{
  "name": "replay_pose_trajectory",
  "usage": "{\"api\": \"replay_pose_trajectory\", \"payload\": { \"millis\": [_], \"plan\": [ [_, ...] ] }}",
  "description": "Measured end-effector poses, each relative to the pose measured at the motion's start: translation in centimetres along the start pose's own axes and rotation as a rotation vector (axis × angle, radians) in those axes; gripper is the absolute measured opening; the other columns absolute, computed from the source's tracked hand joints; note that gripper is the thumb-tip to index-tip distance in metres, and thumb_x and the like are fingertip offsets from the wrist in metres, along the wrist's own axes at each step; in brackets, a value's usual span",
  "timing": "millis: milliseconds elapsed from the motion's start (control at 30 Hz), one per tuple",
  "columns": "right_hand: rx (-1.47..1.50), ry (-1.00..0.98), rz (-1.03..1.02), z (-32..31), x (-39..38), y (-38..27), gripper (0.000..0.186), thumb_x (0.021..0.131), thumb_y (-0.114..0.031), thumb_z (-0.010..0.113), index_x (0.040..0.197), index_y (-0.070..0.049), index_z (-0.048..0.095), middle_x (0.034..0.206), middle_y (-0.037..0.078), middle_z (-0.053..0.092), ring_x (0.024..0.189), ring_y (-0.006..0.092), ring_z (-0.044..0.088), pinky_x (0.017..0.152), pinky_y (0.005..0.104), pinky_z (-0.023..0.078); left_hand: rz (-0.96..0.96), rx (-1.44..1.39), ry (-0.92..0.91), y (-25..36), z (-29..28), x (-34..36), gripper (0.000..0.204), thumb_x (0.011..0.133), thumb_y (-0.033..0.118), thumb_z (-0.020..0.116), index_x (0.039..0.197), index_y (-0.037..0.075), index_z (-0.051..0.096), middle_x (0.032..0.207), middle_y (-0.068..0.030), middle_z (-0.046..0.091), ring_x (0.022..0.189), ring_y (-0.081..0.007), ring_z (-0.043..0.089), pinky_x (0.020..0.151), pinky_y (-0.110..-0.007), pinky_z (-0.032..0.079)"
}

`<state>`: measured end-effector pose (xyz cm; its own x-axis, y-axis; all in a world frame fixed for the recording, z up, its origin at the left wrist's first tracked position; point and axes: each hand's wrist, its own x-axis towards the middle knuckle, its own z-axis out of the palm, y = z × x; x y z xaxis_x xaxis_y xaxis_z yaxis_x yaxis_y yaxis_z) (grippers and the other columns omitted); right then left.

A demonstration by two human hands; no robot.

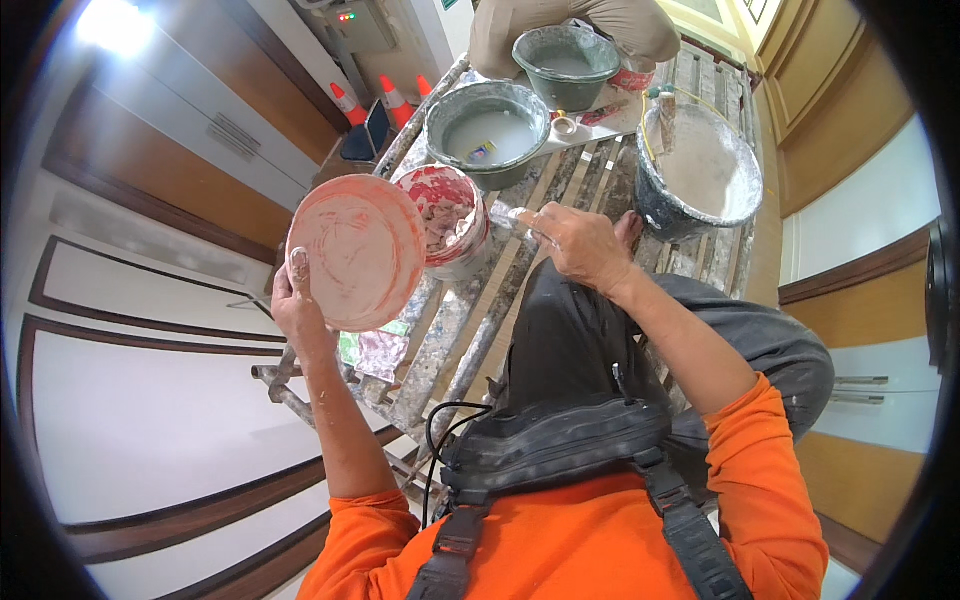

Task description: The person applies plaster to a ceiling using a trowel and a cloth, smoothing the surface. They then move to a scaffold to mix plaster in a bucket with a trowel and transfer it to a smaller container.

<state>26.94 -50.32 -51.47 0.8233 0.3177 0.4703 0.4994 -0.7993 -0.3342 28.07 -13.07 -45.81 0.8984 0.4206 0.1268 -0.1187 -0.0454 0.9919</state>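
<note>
My left hand is closed on the rim of a shallow orange-pink plastic bowl. The thumb lies over the edge, and whitish plaster coats the inside. Just right of it stands a red-and-white bucket, with lumpy plaster inside and smears on its walls. My right hand is wrapped round the handle of what looks like a putty knife. Its pale blade points left toward the bucket without touching it. The fingers partly hide the handle.
I sit on a slatted, paint-spattered scaffold platform. Ahead are a green basin of cloudy water and a green bucket. A dark bucket of pale mix stands right. Another person's knees are beyond; traffic cones stand left.
</note>
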Motion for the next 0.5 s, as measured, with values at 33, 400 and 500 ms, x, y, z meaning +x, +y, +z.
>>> {"api": "replay_pose_trajectory", "payload": {
  "millis": [33, 400, 500],
  "plan": [
    [-0.006, -0.063, -0.04, 0.1, 0.2, 0.3, 0.03, 0.094, -0.019, 0.061, 0.123, -0.02, 0.067, 0.092, 0.007, 0.065, 0.081, 0.0271, 0.069, 0.065, 0.0414, 0.056, -0.015, 0.001, -0.001, 0.2, 0.0, -0.2, 0.052, 0.098, 0.041, 0.068, 0.121, -0.005, 0.063, 0.114, -0.0127, 0.068, 0.105, -0.0194, 0.065, 0.09, -0.034, 0.053],
    [-0.406, -0.236, -0.223, 2.0, 10.1, -0.8, 0.017, 0.089, -0.014, 0.06, 0.098, -0.017, 0.075, 0.09, 0.01, 0.07, 0.1, 0.0301, 0.068, 0.092, 0.0459, 0.047, 0.072, 0.155, -0.049, 0.9, 1.1, 0.0, 0.051, 0.097, 0.041, 0.068, 0.123, -0.002, 0.063, 0.113, -0.0109, 0.066, 0.103, -0.0178, 0.062, 0.092, -0.033, 0.05],
    [-0.275, -0.347, -0.091, 2.2, 11.3, -0.4, 0.02, 0.089, -0.013, 0.061, 0.103, -0.017, 0.075, 0.093, 0.011, 0.07, 0.105, 0.0299, 0.067, 0.094, 0.0471, 0.045, 0.054, 0.152, -0.047, 1.0, 1.2, -0.4, 0.048, 0.1, 0.039, 0.064, 0.127, -0.001, 0.061, 0.117, -0.0121, 0.066, 0.107, -0.0192, 0.063, 0.094, -0.035, 0.05]
  ]
}}
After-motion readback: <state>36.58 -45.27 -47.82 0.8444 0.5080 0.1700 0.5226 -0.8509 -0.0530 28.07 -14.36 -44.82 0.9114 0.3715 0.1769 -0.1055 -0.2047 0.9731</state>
